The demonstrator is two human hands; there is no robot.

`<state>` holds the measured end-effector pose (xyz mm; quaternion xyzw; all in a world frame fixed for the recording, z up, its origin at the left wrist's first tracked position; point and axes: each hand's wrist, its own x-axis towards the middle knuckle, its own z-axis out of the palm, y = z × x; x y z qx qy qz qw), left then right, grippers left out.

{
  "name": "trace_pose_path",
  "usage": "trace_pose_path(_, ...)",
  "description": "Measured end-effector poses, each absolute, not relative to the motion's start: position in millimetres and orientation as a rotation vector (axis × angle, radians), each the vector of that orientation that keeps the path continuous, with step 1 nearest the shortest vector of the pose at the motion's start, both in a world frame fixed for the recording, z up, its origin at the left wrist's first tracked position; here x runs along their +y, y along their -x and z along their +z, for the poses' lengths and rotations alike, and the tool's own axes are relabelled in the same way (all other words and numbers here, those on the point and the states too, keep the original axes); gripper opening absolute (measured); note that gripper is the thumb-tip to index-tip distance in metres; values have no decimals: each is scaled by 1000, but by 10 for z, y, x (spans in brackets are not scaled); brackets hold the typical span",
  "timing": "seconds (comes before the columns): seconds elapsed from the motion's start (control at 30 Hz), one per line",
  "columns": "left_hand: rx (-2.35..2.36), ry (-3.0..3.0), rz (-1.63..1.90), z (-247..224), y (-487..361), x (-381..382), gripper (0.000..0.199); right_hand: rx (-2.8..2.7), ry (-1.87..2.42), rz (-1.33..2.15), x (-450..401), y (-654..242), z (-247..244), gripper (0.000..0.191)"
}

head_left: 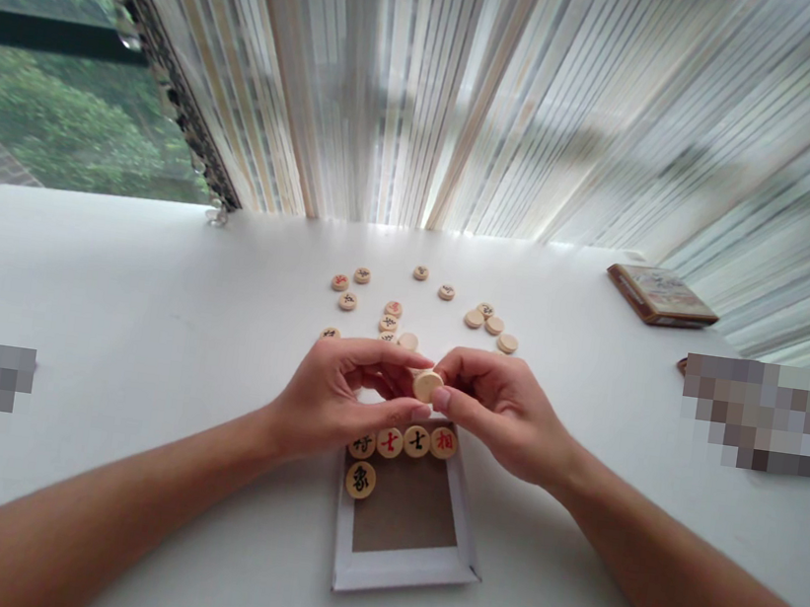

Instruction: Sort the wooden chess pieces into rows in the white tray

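Looking from left to right, you first have the left pieces loose on the white table, some with red signs and some with black, beyond your left hand. This hand is curved, its index finger above the held piece and its thumb below; whether it presses on it, I cannot tell.

Under your hands lies the tray, shallow and white, with a brown bottom. Five pieces show in it: along the far side a black one, a red one, another black one and another red one; below the first, at the left wall, one more black. The other part of the bottom is bare. I judge the filling as only begun, because more than ten pieces lie outside.

The held piece is above the far edge of the tray, blank side showing. Your right hand pinches it with the thumb on this side. Beyond this hand rest the right pieces, several of them blank side up.
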<state>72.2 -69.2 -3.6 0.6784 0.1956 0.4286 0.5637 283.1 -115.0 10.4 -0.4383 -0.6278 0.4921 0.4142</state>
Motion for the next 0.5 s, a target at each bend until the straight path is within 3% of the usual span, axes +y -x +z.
trace_pose_path(0.3, 517, -1735, 1113, -59, -719, -645, 12, -1704, 1088, 1030, -1136, -2857, 95, 16)
trace_pose_path(0.5, 449, -2027, 1270, -49, -692, -609, 17, -1742, 1072, 963, -1118, -2871, 116, 22)
